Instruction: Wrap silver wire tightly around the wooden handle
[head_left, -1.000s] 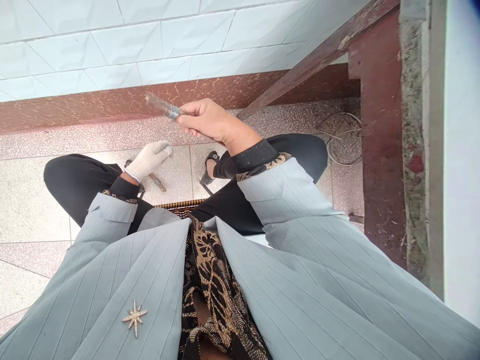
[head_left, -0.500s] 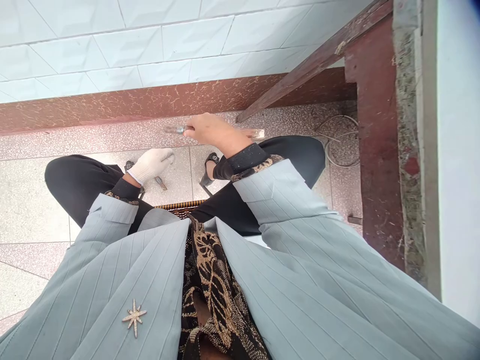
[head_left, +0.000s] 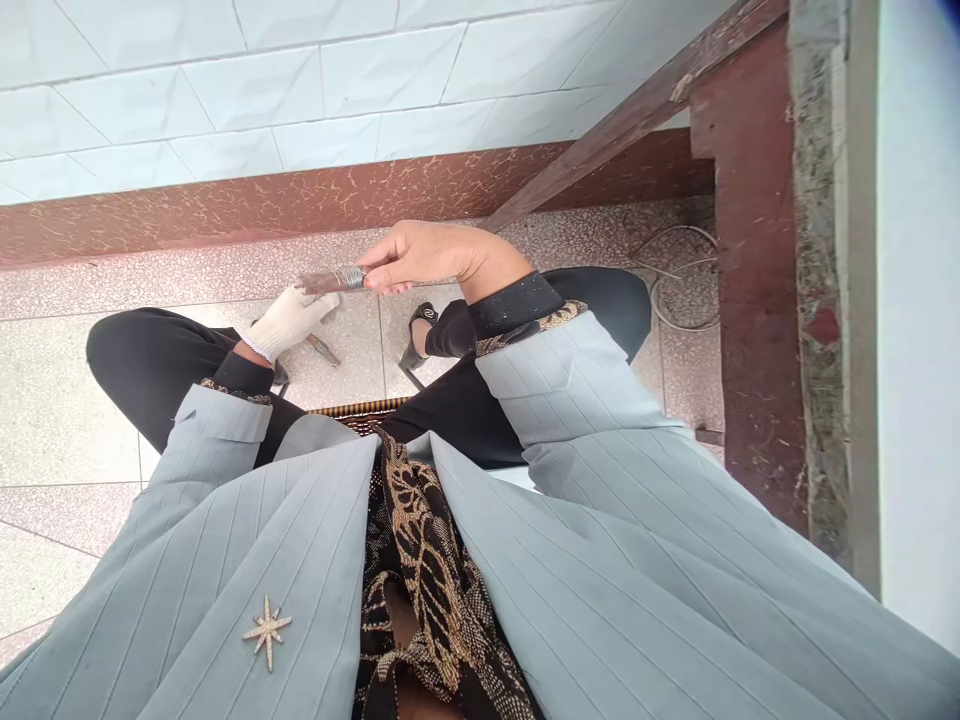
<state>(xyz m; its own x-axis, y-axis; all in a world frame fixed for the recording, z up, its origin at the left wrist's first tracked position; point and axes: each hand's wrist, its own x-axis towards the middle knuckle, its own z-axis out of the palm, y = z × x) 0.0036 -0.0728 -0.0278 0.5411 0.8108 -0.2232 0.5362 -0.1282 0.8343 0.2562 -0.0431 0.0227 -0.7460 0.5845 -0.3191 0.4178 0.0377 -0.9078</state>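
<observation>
My left hand [head_left: 289, 322], in a white knit glove, is closed, and a short, narrow piece with a brown end [head_left: 324, 350] sticks out from under its fingers. What kind of tool that is I cannot make out. My bare right hand [head_left: 420, 256] grips a brown wooden stick [head_left: 319, 284] with metal wire [head_left: 351, 278] wound round it just beyond my fingers. The stick's left end reaches over the gloved fingers; whether it touches them I cannot tell. Its other end is hidden behind my right hand and wrist.
Ahead stands a white tiled wall [head_left: 247, 85] with a reddish-brown base [head_left: 247, 210]. A slanting wooden bar [head_left: 592, 145] meets a dark red post [head_left: 757, 300] on my right. Coiled cable [head_left: 686, 290] lies on the floor. Below me shows a woven seat edge [head_left: 360, 412] between my knees.
My right hand has turned and shifted, bringing the wire-wound end of the stick down and left to the glove. My left hand has risen slightly with its short piece.
</observation>
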